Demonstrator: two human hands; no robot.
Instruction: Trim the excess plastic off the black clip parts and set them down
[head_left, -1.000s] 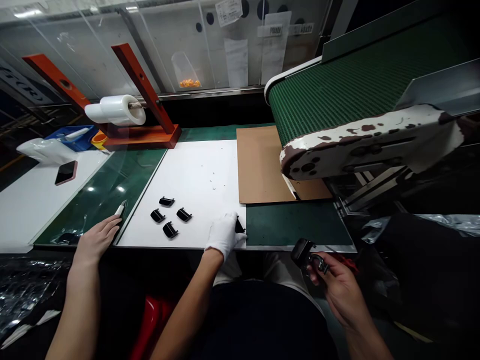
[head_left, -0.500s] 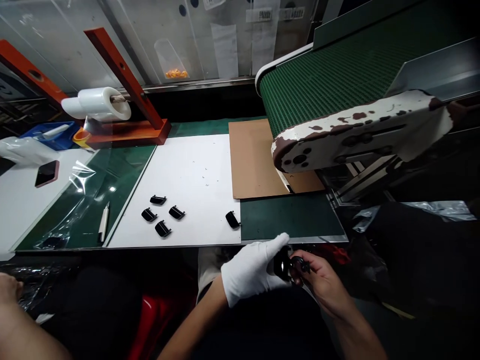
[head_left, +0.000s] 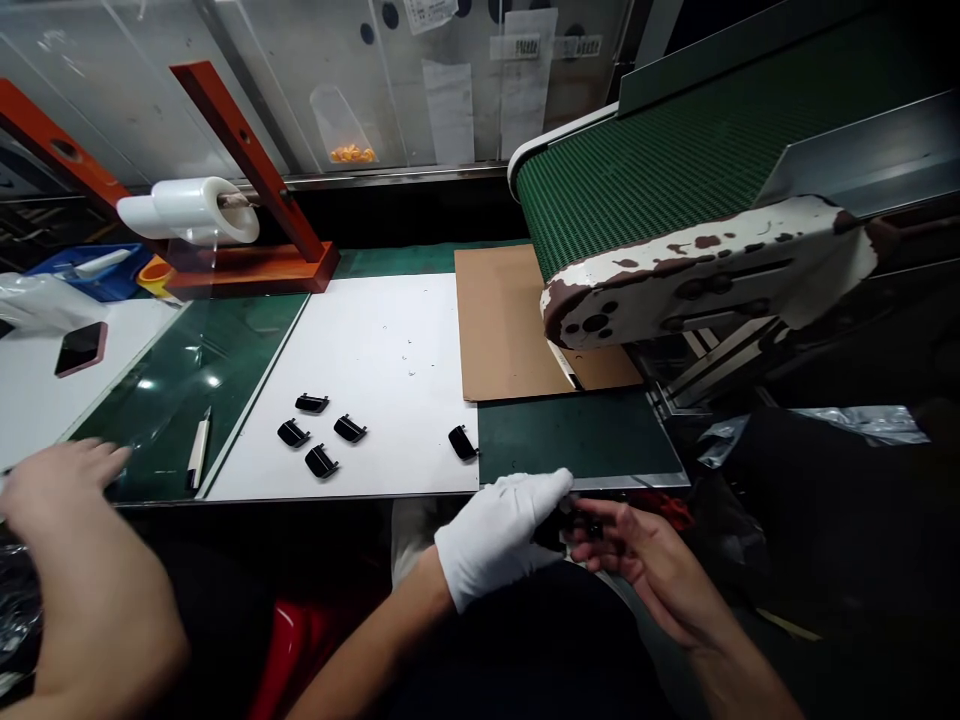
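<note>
Bare right hand [head_left: 645, 572], fingers grasping a black part [head_left: 579, 524], half hidden by gloved left hand [head_left: 495, 540], grip unclear

Left hand [head_left: 499, 535] in white fabric glove [head_left: 480, 540]; right hand [head_left: 645, 565] bare; dark top [head_left: 510, 650]; pale trousers [head_left: 411, 540].

head-worn camera, facing forward and down (only view), close up

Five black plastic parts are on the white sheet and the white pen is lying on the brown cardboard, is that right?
No: the white pen lies on the green mat, not the brown cardboard, as the head view shows. The five black plastic parts are on the white sheet, as you said.
</note>
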